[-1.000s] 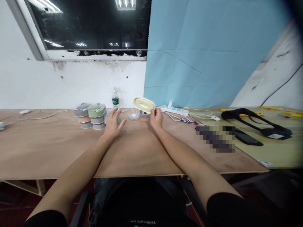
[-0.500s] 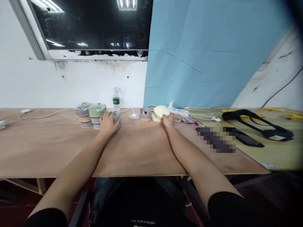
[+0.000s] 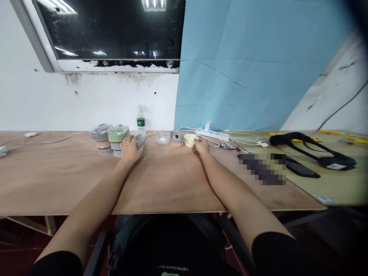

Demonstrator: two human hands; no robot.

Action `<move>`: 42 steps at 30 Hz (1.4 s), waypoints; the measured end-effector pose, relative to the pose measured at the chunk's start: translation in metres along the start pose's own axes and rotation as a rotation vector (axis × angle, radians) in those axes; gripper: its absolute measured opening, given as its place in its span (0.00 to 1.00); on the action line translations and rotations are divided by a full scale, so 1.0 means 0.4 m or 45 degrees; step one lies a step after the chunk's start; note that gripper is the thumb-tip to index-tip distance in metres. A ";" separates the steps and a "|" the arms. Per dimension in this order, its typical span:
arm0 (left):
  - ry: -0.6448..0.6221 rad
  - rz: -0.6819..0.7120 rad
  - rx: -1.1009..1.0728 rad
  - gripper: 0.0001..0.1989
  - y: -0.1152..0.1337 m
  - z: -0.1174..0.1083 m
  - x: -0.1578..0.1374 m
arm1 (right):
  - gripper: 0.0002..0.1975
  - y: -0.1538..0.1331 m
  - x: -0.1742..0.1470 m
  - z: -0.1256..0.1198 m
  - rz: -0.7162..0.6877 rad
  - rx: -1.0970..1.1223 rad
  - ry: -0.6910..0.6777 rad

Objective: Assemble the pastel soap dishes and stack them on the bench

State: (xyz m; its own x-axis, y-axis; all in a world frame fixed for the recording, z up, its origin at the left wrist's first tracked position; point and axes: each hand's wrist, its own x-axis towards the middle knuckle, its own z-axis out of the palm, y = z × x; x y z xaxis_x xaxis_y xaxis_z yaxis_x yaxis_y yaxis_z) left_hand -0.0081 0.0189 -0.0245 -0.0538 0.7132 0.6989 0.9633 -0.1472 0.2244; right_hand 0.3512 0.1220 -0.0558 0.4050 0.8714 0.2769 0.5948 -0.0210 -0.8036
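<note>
My left hand (image 3: 130,148) grips the top and near side of a stack of small lidded containers (image 3: 140,138), its fingers curved over the clear lid. Beside it on the left stand two similar stacks, one with a grey top container (image 3: 100,132) and one with a green top container (image 3: 118,133). My right hand (image 3: 201,146) holds the right edge of a cream container (image 3: 189,140), closed on it at the table. Left of that are a grey and peach container (image 3: 176,139) holding a small reddish-brown piece and a round clear lid (image 3: 162,139).
A plastic water bottle (image 3: 140,118) stands behind the stacks by the wall. A white power strip (image 3: 214,134) and cables lie behind my right hand, near a bundle of coloured cords (image 3: 230,147). A black strap-like object (image 3: 313,149) lies to the right.
The cream piece in my right hand, raised and tilted before, is now lowered onto the cream container beneath it. My left hand stays on its stack.
</note>
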 end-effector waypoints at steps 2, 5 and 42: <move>0.009 -0.004 -0.007 0.27 -0.001 0.001 0.000 | 0.14 -0.001 0.001 -0.006 -0.036 -0.097 0.022; 0.024 -0.005 -0.024 0.27 -0.007 0.006 0.003 | 0.14 -0.008 -0.001 -0.016 -0.097 -0.219 0.165; 0.017 -0.103 -0.347 0.29 0.006 0.032 -0.007 | 0.22 -0.019 -0.039 0.004 -0.342 -0.381 0.181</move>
State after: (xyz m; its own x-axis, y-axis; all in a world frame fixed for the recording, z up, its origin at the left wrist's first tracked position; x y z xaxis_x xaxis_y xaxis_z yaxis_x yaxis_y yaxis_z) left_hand -0.0022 0.0252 -0.0347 -0.1327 0.7213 0.6798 0.8497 -0.2703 0.4527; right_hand 0.3390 0.1093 -0.0548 0.2869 0.7897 0.5423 0.8593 0.0381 -0.5100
